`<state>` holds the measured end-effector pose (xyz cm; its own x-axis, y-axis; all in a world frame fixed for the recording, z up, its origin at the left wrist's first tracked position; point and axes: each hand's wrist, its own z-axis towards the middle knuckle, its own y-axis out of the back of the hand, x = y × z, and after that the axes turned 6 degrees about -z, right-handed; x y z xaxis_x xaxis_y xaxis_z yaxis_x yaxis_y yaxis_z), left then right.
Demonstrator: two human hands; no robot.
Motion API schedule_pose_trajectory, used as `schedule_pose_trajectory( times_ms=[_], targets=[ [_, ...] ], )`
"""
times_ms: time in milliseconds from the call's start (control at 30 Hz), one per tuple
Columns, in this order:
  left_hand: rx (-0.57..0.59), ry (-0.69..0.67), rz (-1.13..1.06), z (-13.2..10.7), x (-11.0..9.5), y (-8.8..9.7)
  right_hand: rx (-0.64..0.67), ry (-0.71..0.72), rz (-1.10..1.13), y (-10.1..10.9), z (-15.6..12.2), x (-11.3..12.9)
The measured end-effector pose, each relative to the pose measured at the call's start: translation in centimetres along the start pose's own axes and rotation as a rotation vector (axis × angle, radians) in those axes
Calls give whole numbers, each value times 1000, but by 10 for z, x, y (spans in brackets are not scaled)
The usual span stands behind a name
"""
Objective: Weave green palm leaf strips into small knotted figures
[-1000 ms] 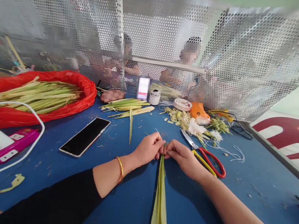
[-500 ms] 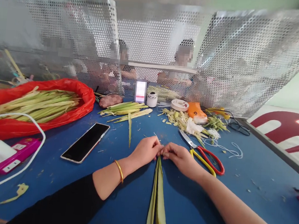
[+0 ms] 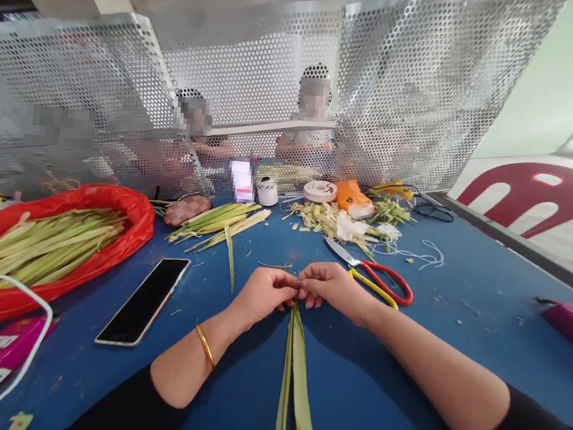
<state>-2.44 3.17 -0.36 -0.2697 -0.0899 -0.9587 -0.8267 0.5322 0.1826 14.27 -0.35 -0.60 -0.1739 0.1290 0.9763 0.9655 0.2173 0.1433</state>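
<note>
My left hand point(image 3: 262, 293) and my right hand point(image 3: 333, 287) meet fingertip to fingertip over the blue table point(image 3: 436, 335). Both are closed in a pinch on the top end of a bundle of green leaf strips point(image 3: 294, 376), which lies on the table and runs back toward me. A gold bangle point(image 3: 205, 346) sits on my left wrist. Just beyond my right hand lie scissors with red and yellow handles point(image 3: 376, 281).
A black phone point(image 3: 144, 299) lies left of my hands. A red bag of leaf strips point(image 3: 47, 251) fills the far left, with a pink device point(image 3: 3, 357) and white cable near it. Loose leaves point(image 3: 218, 220), trimmings point(image 3: 336, 223), an orange tool point(image 3: 352, 199). People sit behind the perforated metal screen point(image 3: 258, 85).
The camera has tilted up and swung left. My hands stay pinched on the top of the strips, whose lower ends have spread slightly apart.
</note>
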Motion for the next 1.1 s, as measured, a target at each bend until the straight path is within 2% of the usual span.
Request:
schedule_pose_trajectory(
  times_ms=[133, 200, 400, 500, 700, 800, 1033, 1100],
  targets=[
    [2, -117, 89, 1, 5, 0, 29, 79, 190, 4, -2, 3],
    [16, -166, 106, 1, 6, -1, 10, 163, 182, 8, 0, 1],
    [35, -241, 72, 3, 5, -2, -93, 375, -559, 11, 6, -11],
    [33, -247, 54, 4, 6, -2, -130, 401, -680, 11, 6, -11],
    [-66, -119, -50, 4, 7, -1, -184, 421, -816, 15, -1, -1],
    [-95, -87, -78, 5, 4, 0, -121, 419, -815, 17, -7, 6],
    [-89, -45, -145, 5, 0, 4, 266, 103, -448, 19, -14, 12],
    [-78, -49, -138, 5, 1, 4, 280, 103, -417, 19, -12, 10]
  ],
)
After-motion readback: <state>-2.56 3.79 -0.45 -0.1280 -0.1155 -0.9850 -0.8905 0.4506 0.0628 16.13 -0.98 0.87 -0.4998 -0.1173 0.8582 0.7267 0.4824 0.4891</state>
